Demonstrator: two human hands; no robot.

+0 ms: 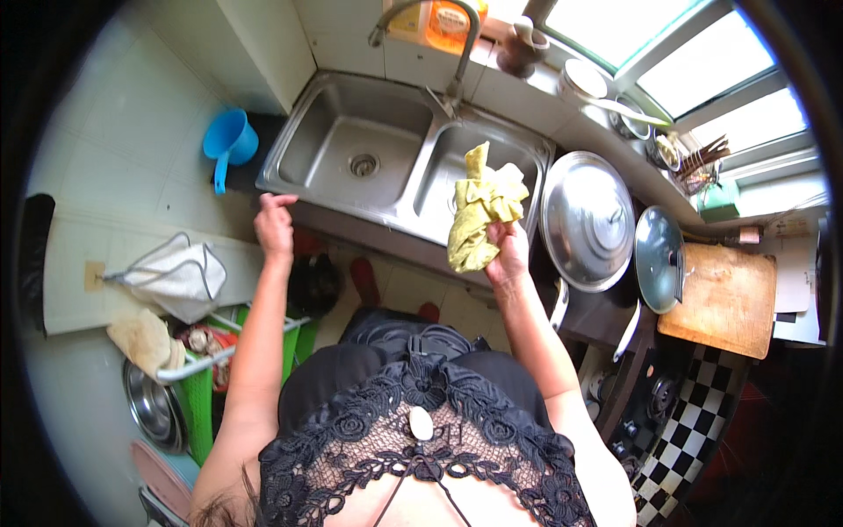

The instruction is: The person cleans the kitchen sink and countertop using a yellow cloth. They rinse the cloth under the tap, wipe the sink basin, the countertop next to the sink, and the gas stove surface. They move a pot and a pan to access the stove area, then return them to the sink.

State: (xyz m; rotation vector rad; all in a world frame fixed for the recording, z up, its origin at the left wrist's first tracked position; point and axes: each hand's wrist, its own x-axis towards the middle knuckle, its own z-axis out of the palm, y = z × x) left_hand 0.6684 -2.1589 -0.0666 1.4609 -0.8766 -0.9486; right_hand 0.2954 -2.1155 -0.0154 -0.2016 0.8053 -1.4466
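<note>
My right hand [508,253] grips a bunched yellow-green cloth [484,214] above the front of the right sink basin [448,155]. The cloth's folds stick up past my fingers and hide part of that basin. My left hand [274,227] is held just off the front left corner of the steel double sink, near the left basin [355,148]. Its index finger points to the right while the others curl loosely, with nothing seen in them. A grey gooseneck faucet [471,39] arches over the back of the sink.
A blue dipper [230,141] stands left of the sink. On the right are a large steel lid [586,221], a glass lid [660,260] and a wooden cutting board [718,300]. Bowls and chopsticks [705,157] line the windowsill. A green rack [201,402] stands at my left.
</note>
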